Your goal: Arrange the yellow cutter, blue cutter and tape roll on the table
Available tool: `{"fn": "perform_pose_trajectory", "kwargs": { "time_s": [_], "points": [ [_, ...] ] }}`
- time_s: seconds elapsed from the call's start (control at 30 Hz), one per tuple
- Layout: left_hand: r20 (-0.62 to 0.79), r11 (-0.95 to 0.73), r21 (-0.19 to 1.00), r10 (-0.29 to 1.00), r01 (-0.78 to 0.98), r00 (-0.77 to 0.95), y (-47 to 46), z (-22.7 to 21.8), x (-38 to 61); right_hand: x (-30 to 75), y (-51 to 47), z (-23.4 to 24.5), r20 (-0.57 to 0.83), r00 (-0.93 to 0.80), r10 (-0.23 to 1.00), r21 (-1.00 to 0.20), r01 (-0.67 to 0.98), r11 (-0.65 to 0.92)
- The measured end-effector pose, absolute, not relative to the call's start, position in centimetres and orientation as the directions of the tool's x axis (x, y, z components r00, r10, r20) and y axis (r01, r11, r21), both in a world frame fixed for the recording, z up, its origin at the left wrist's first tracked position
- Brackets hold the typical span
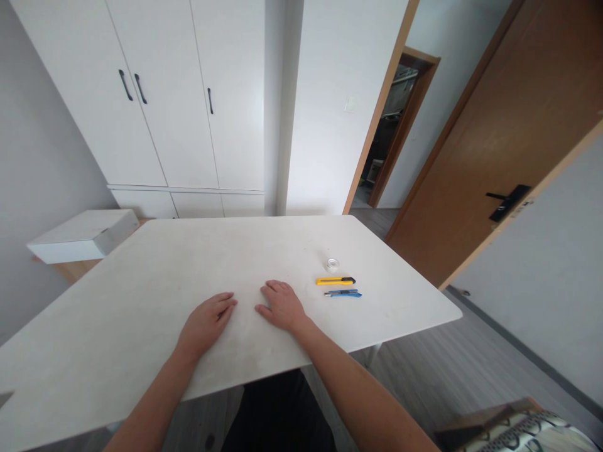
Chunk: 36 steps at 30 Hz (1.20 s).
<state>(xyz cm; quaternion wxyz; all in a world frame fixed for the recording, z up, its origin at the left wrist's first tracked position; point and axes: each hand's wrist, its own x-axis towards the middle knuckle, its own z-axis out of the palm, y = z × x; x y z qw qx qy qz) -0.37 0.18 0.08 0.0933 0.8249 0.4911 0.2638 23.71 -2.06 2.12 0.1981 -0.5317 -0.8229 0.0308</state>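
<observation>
My left hand [207,321] lies palm down on the white table [141,295], fingers stretched out, holding nothing. My right hand [281,304] rests flat beside it, also open and empty. To the right of my right hand lie a yellow utility knife [335,280] and a blue utility knife [343,293], side by side. A small roll of clear tape [332,264] sits just behind the yellow knife. Neither hand touches these things.
A white box [85,235] sits on a low wooden surface off the table's far left corner. White cupboards [164,94] stand behind. A brown door [509,138] is open at the right. A patterned cushion [522,430] shows at the bottom right.
</observation>
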Motion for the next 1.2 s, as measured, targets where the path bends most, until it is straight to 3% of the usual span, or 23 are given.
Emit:
{"fn": "perform_pose_trajectory", "kwargs": {
  "time_s": [0.27,1.2],
  "points": [
    [0.335,-0.508,0.36,0.853,0.782,0.4,0.19,-0.09,-0.43,23.74,-2.03,1.99,0.296,-0.361,0.884,-0.258,0.861,0.438],
    [0.357,-0.515,0.39,0.849,0.763,0.39,0.33,-0.19,-0.42,23.76,-1.8,1.43,0.319,-0.363,0.875,-0.242,0.862,0.446]
  ]
}}
